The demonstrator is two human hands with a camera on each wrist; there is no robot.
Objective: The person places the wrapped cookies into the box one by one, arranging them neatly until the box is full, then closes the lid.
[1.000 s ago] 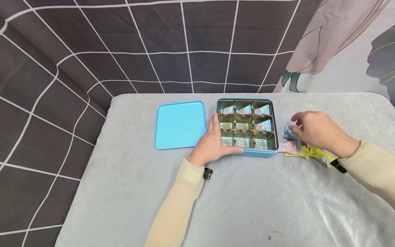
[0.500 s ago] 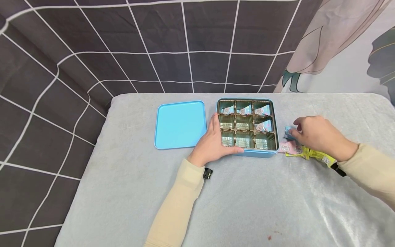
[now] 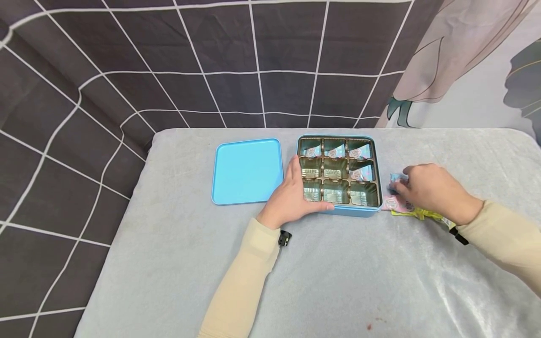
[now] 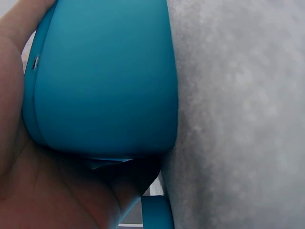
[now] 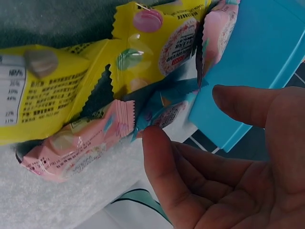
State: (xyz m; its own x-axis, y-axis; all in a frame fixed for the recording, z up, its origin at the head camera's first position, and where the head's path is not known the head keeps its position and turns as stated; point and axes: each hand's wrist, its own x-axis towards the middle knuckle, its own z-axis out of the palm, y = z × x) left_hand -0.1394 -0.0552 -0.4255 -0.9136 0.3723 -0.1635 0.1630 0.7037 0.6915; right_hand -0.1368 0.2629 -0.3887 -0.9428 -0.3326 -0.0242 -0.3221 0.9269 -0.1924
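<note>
My left hand (image 3: 289, 195) rests at the near left corner of a light blue tin (image 3: 346, 211), fingers extended along its left side, thumb along the front rim. The left wrist view shows the tin's blue wall (image 4: 105, 76) against this hand. Inside is a gold divided tray (image 3: 335, 179); blue-wrapped sweets (image 3: 361, 172) sit in its back row and the right middle compartment. My right hand (image 3: 437, 190) reaches over loose sweets. In the right wrist view, its index fingertip (image 5: 155, 136) is right at a blue wrapped sweet (image 5: 167, 105), the thumb (image 5: 228, 98) spread apart from it.
Yellow packets (image 5: 157, 43) and pink packets (image 5: 76, 148) lie around the blue one, right of the tin. A light blue lid (image 3: 247, 171) lies left of the tin on the grey cloth-covered table (image 3: 338, 272). A dark checked curtain (image 3: 220, 61) hangs behind.
My right hand has moved slightly down and left, its fingers lowering over the blue sweet and covering more of the yellow packets. The left hand and tin stay in place.
</note>
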